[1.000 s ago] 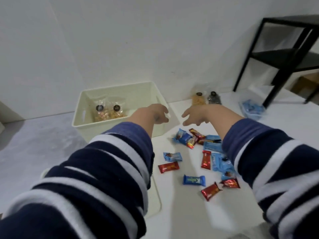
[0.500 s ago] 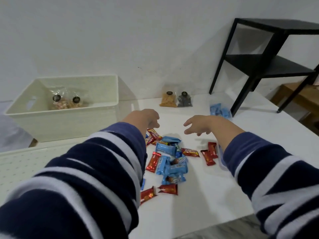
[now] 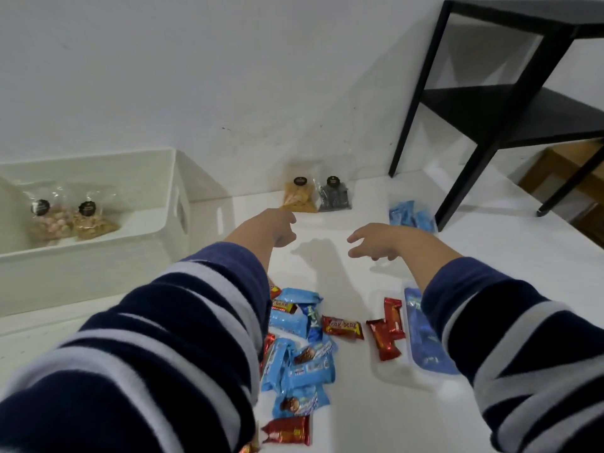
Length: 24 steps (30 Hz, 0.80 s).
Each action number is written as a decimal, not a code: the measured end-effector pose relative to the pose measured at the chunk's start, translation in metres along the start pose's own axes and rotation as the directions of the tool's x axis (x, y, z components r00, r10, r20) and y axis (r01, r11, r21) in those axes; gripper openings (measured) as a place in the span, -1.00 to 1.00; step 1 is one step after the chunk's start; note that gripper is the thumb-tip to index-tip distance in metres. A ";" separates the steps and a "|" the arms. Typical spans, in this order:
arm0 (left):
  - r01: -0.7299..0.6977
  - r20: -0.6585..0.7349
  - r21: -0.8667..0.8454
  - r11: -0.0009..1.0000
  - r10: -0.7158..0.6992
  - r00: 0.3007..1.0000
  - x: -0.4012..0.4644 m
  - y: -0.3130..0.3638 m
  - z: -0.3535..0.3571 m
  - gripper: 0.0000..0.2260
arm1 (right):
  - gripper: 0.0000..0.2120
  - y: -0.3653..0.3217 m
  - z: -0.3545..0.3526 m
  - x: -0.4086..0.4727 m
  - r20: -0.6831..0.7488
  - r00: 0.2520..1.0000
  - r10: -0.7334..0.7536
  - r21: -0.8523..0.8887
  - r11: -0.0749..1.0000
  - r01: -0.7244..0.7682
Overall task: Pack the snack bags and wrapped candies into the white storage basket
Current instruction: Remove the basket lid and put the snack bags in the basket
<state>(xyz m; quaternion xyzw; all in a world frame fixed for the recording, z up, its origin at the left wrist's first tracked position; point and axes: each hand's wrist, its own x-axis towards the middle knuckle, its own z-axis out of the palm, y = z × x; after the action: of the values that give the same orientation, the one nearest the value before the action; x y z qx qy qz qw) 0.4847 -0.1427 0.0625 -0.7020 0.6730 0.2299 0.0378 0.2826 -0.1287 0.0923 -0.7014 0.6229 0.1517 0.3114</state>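
The white storage basket (image 3: 98,253) stands at the left with two clear snack bags (image 3: 67,217) inside it. Against the back wall lean an orange snack bag (image 3: 299,196) and a dark snack bag (image 3: 334,196). My left hand (image 3: 277,228) hovers just in front of the orange bag, fingers loosely curled, holding nothing. My right hand (image 3: 379,241) hangs over the table with fingers spread, empty. Several red and blue wrapped candies (image 3: 304,348) lie scattered near me. A clear bag of blue candies (image 3: 410,215) sits at the right.
A black metal shelf frame (image 3: 490,109) stands on the table's back right corner. A flat blue packet (image 3: 425,335) lies under my right forearm. A wooden piece of furniture (image 3: 562,178) shows beyond the table's right edge. The white wall rises right behind the bags.
Both hands have reached farther toward the back wall, past the candy pile and closer to the two snack bags. The view has swung right, so the basket now sits at the left edge.
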 end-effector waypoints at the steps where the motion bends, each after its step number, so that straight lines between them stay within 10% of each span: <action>1: 0.006 -0.002 -0.033 0.999 -0.006 1.000 0.010 0.002 0.000 -0.56 | -0.50 0.003 -0.004 0.010 0.001 1.000 -0.006 0.011 1.000 0.006; 18: 0.233 -0.210 -0.454 0.860 -0.358 0.910 0.220 0.027 0.025 -0.36 | -0.27 0.054 -0.063 0.263 -0.300 0.954 0.000 0.602 0.776 0.189; 24: 0.332 -0.219 -0.340 0.880 -0.417 0.882 0.247 0.029 0.042 -0.27 | -0.17 0.058 -0.054 0.302 -0.344 0.939 -0.025 0.608 0.756 0.243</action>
<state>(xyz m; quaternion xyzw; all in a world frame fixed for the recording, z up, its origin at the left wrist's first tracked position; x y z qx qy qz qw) 0.4422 -0.3594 -0.0601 -0.8433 0.4796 0.2112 -0.1196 0.2705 -0.3996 -0.0622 -0.6104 0.6257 -0.2072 0.4392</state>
